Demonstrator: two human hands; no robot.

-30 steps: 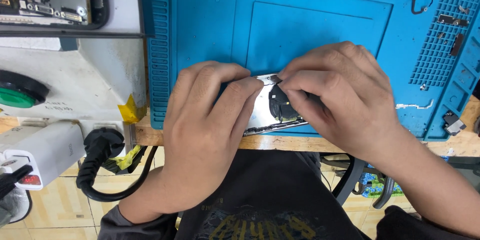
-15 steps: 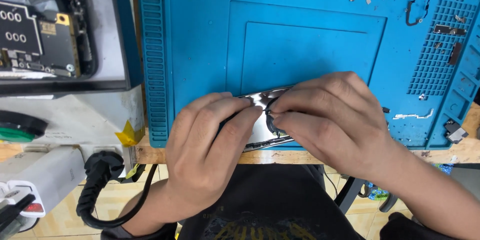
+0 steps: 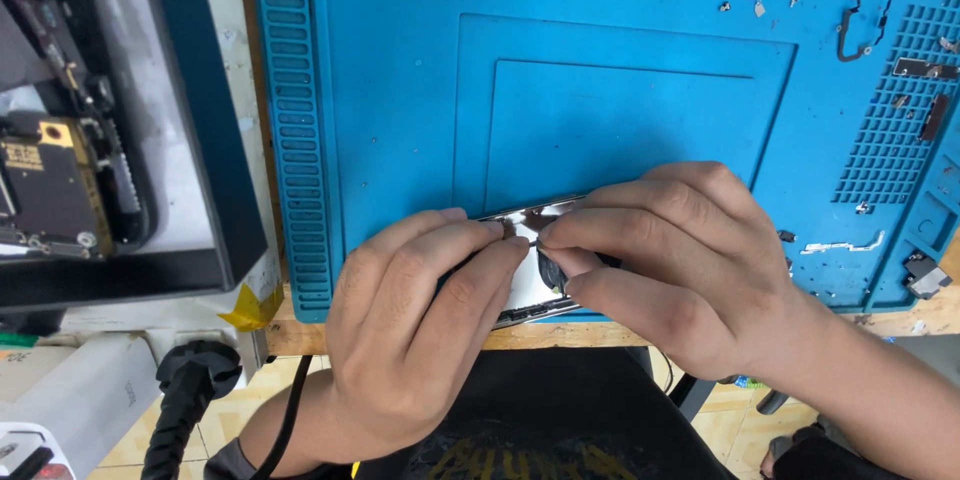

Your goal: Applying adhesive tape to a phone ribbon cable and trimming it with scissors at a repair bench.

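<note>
The middle of the blue mat [image 3: 620, 110] is free for a hand; small metal parts [image 3: 905, 68] crowd the counter's far right corner, a black tray [image 3: 215, 140] blocks its left edge.

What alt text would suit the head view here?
Both hands, left hand and right hand, pinch a shiny metal phone frame at the near edge of a blue work mat. Small metal parts lie scattered on the right.

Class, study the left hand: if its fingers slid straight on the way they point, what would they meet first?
The left hand points up and right; its fingertips would likely meet the right hand fingertips first, over the shiny metal part.
</note>
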